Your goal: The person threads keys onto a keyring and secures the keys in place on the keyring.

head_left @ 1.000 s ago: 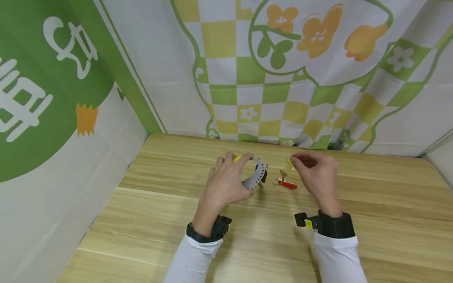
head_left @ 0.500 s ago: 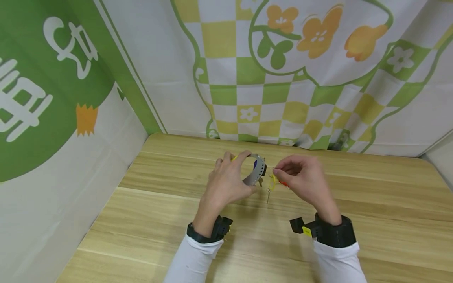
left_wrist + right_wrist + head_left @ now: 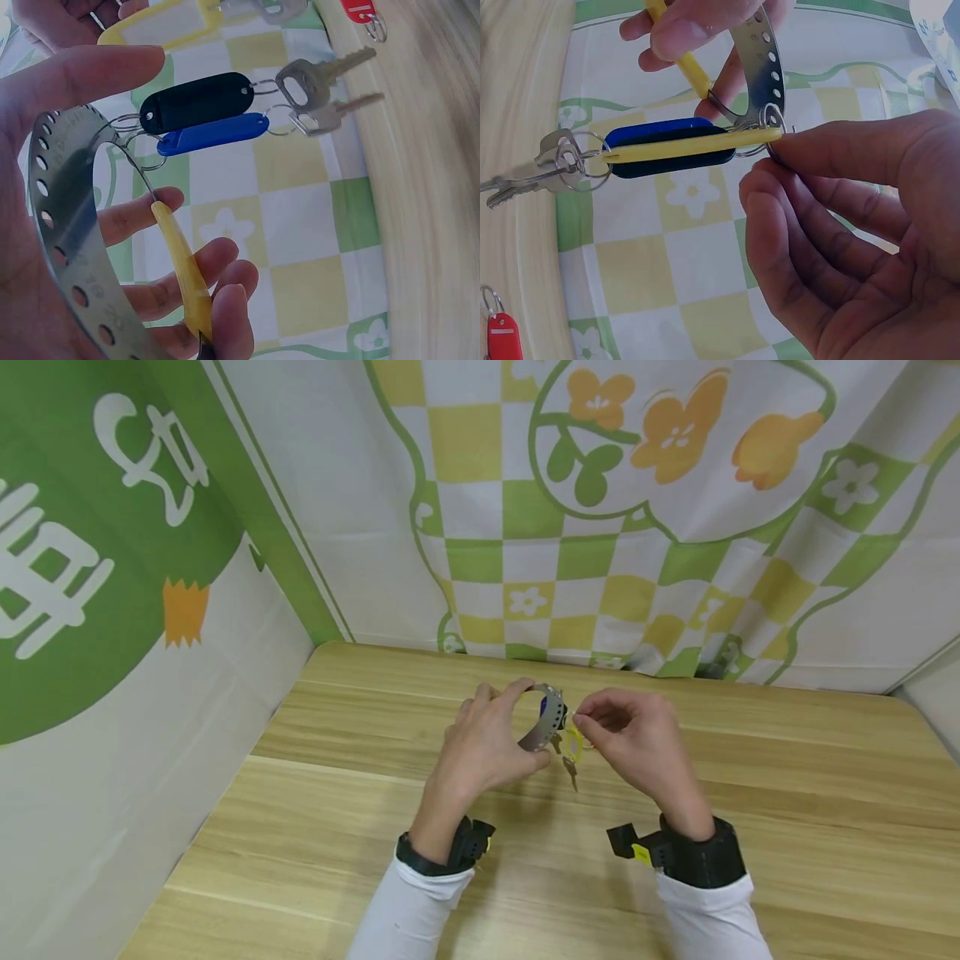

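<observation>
The left hand has a firm hold, its fingers curled around the yellow handle of a curved grey metal band punched with round holes, and it's all up in the air above the pale wooden table! Two plastic tags dangle from the band on thin wire rings, a black oval tag and a bright blue tag, each with a silver key at its far end.

In from the other side, the right hand: thumb and finger nipped together, a tight pinch on the small wire ring of a yellow plastic tag, a metal key swinging below. That ring is right at the band's end; whether it's threaded on, one cannot tell. Down on the wood lies a red plastic tag with its own ring, and behind stands a green-and-yellow checked cloth.
</observation>
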{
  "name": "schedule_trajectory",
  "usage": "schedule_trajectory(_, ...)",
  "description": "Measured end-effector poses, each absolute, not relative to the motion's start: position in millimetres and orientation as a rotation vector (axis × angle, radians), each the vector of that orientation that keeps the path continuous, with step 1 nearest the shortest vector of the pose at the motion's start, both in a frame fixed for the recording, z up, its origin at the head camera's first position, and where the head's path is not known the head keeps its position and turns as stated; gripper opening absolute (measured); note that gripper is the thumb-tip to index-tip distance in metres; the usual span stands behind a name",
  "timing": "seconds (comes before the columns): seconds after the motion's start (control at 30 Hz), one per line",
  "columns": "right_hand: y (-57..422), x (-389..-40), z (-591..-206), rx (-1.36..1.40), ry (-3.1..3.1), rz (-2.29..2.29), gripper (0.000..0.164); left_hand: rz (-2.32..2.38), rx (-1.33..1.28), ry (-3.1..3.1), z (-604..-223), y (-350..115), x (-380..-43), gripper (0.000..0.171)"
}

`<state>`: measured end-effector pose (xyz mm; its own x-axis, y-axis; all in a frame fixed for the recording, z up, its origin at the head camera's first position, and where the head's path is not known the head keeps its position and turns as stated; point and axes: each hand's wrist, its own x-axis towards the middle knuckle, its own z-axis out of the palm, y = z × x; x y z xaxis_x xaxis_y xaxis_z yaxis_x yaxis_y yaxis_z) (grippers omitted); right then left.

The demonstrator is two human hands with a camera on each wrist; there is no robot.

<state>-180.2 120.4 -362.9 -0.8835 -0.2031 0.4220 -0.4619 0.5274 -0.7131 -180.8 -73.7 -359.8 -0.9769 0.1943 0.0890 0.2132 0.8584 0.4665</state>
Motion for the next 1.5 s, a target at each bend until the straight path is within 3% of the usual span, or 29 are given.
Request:
schedule_trajectory(0.9, 114.7, -178.9, -366.8, 0.611, -2.478, 1.075, 0.007, -0.699, -0.321, -2.995, -362.3, -68.8, -178.7, 0.088)
schedule_trajectory(1.5, 116.0, -182.5, -368.6, 0.644, -2.47, 0.98, 0.008, -0.699, -0.502, -3.104, -361.7, -73.8, -178.0, 0.1)
